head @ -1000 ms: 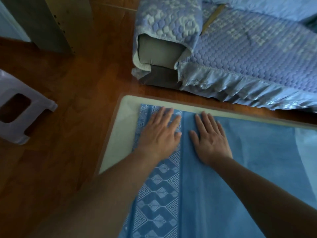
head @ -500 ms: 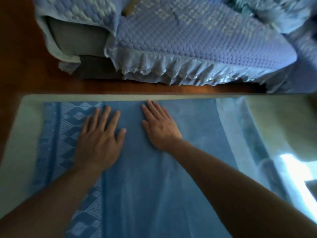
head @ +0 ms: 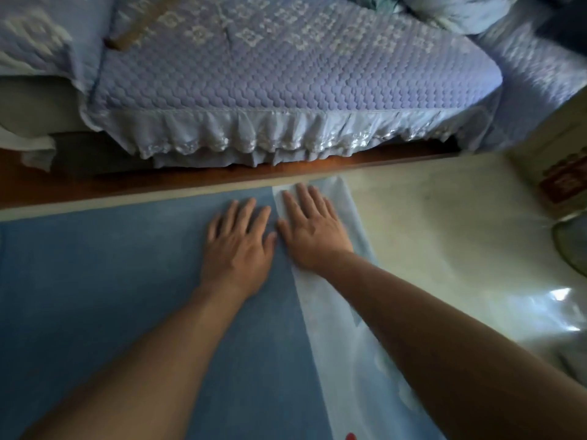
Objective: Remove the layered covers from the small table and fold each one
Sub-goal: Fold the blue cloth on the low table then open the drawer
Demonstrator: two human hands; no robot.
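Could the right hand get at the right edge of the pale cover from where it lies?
Probably yes. The right hand lies flat on the pale cover, whose right edge runs just beside it on the bare table; nothing lies between.

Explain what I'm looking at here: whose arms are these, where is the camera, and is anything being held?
There is no machine here. A person wears a camera on the head, so the one picture looks forward and down along their own bare arms. Both hands lie flat, fingers straight, on covers spread over a low table. The left hand presses on the blue cover; the right hand presses on a paler strip along that cover's right edge. Nothing is gripped. Beyond the table stands a sofa under a quilted, frilled throw. At the far right edge sit a few objects too blurred to name.
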